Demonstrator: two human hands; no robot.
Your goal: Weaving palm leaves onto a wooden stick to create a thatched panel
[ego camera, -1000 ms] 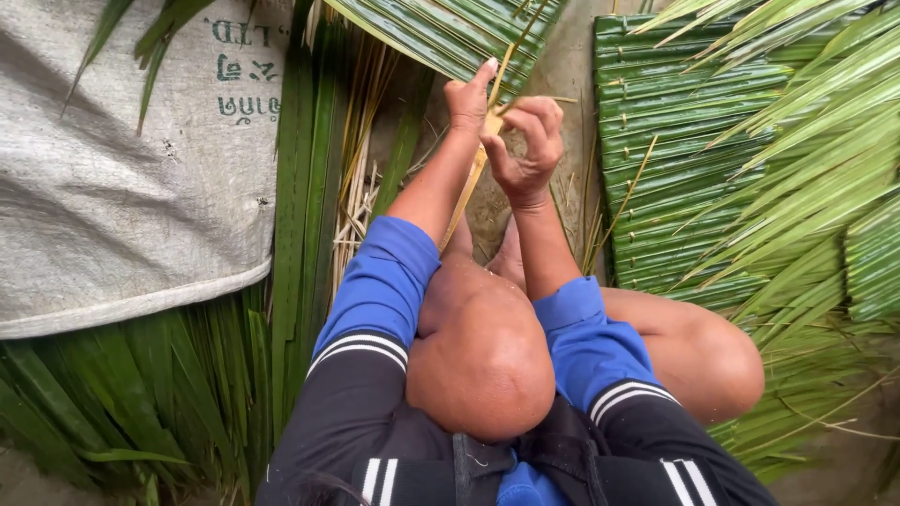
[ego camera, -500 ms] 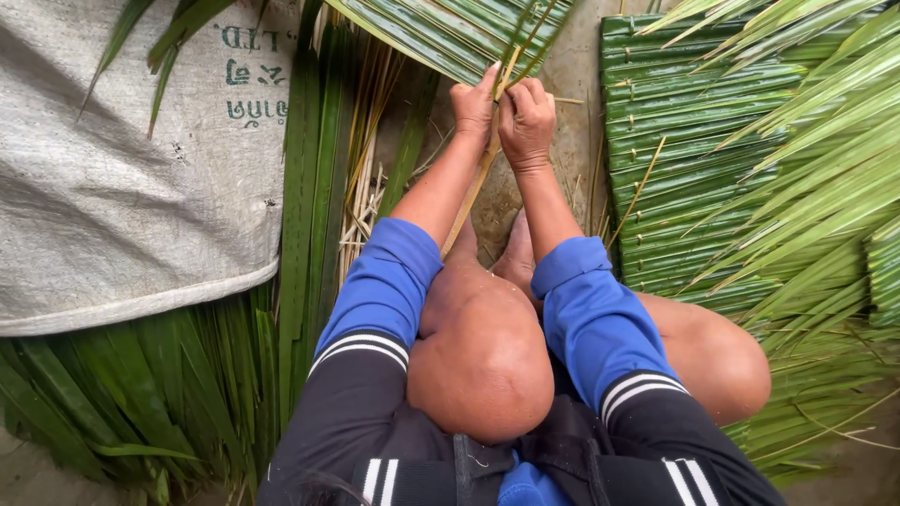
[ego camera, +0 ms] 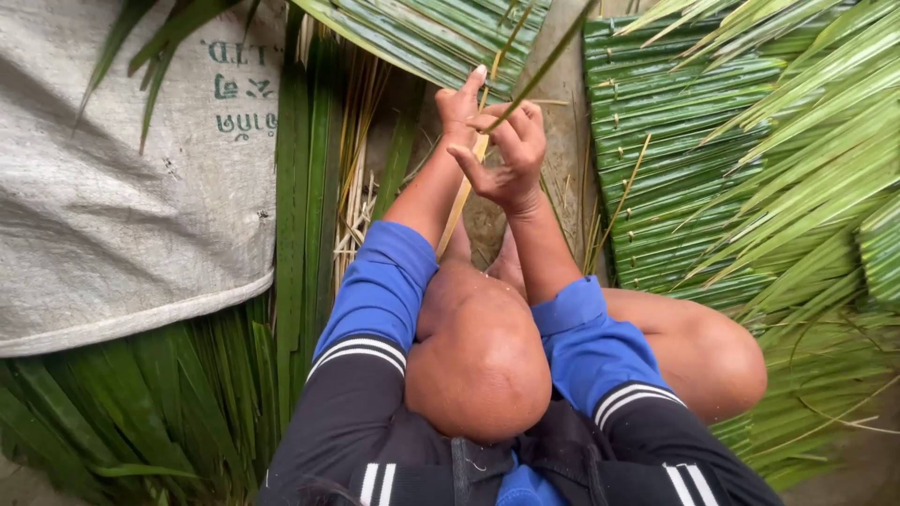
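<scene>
Hands at work on palm leaf, seen from above past bent bare knees and blue sleeves with black, white-striped upper arms. Left hand [ego camera: 462,101] closed around a pale yellow strip [ego camera: 466,186], thumb raised, at the lower edge of a panel of folded green leaves [ego camera: 427,33] lying at the top of the view. Right hand [ego camera: 506,155] just beside it and touching, palm turned toward the left, fingers [ego camera: 521,120] curled and pinching a thin green leaf blade [ego camera: 544,66] running up and to the right across the panel. Pale strip slanting down from the left hand toward the knees, its lower end hidden behind the left forearm. Stacked on the right, a second panel of folded leaves [ego camera: 656,159], partly covered by loose fronds [ego camera: 825,122] fanning in from the right edge. Left of the arms, long dark green leaves [ego camera: 300,215] laid lengthwise beside a bundle of dry straw-coloured stalks [ego camera: 354,201]. Far left, a grey woven sack [ego camera: 112,197] spread over more green leaves on the ground.
</scene>
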